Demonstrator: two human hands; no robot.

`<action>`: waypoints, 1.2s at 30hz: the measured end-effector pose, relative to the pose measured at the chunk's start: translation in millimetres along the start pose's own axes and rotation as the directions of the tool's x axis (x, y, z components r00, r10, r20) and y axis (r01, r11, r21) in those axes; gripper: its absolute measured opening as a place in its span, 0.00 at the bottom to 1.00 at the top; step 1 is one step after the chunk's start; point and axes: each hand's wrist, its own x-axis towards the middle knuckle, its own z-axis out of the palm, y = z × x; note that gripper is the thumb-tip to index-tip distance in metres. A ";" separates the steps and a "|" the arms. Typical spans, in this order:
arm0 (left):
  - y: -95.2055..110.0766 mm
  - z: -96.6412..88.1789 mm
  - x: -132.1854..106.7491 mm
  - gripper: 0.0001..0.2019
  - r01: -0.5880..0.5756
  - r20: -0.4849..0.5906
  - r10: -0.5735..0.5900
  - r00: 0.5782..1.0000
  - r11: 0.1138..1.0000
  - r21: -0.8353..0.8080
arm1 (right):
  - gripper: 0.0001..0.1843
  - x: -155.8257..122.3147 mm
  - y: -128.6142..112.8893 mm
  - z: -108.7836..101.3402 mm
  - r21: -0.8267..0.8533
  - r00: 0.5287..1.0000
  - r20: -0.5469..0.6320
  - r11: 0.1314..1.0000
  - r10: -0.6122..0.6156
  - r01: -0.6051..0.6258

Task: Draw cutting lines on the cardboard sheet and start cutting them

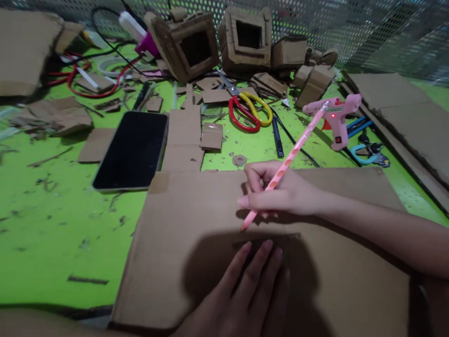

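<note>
A large brown cardboard sheet (pixel 185 206) lies in front of me on the green table. My right hand (pixel 291 192) is closed around a pink pencil (pixel 293 153) with darker spots, its tip low over the sheet, touching or just above it; I cannot tell which. Below the tip, my left hand (pixel 242 295) lies flat with fingers stretched out. Its fingertips rest at a small cardboard piece (pixel 293 236), mostly hidden under the hand and in shadow. The shadow darkens the sheet around this hand.
Behind the sheet are a phone (pixel 133 150), red-and-yellow-handled scissors (pixel 250 105), a black cutter (pixel 278 136) and a pink glue gun (pixel 335 117) with its red light on. Cardboard box shapes (pixel 245 56) stand at the back. Cardboard scraps (pixel 56 114) litter the left.
</note>
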 end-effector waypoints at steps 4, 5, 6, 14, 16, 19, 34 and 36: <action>-1.4 0.4 1.2 0.19 -0.037 0.003 0.037 0.999 0.999 0.008 | 0.22 1.5 0.0 -2.7 0.008 1.000 0.015 1.000 0.001 -0.001; -0.9 0.7 1.5 0.19 -0.024 -0.002 0.024 1.000 1.000 0.001 | 0.22 1.2 -0.4 -2.4 0.007 1.000 0.014 1.000 0.001 -0.001; -0.2 1.0 1.6 0.19 -0.007 -0.011 0.007 1.000 1.000 -0.008 | 0.22 0.8 -0.9 -1.9 0.002 1.000 0.013 1.000 0.006 -0.006; 2.5 -1.7 1.1 0.18 0.023 0.010 -0.023 1.000 1.000 0.011 | 0.19 -6.7 1.7 5.0 -0.396 0.999 -0.034 0.918 -0.039 0.022; 2.9 -2.6 1.9 0.18 0.037 0.017 -0.037 0.999 0.999 0.027 | 0.18 -8.0 4.4 5.5 -0.500 0.998 -0.002 0.865 -0.056 0.048; 4.3 -2.5 2.3 0.18 0.041 0.027 -0.042 0.999 0.998 0.053 | 0.19 -8.5 6.5 5.3 -0.544 0.996 0.039 0.834 -0.084 0.091; 6.7 1.1 2.9 0.17 0.062 -0.007 -0.062 0.998 0.995 0.073 | 0.17 -8.5 5.6 7.1 -0.517 0.997 0.051 0.853 -0.053 0.072; 6.8 1.2 2.9 0.17 0.064 -0.006 -0.063 0.998 0.995 0.070 | 0.17 -9.0 7.0 6.4 -0.505 0.996 0.030 0.859 -0.083 0.087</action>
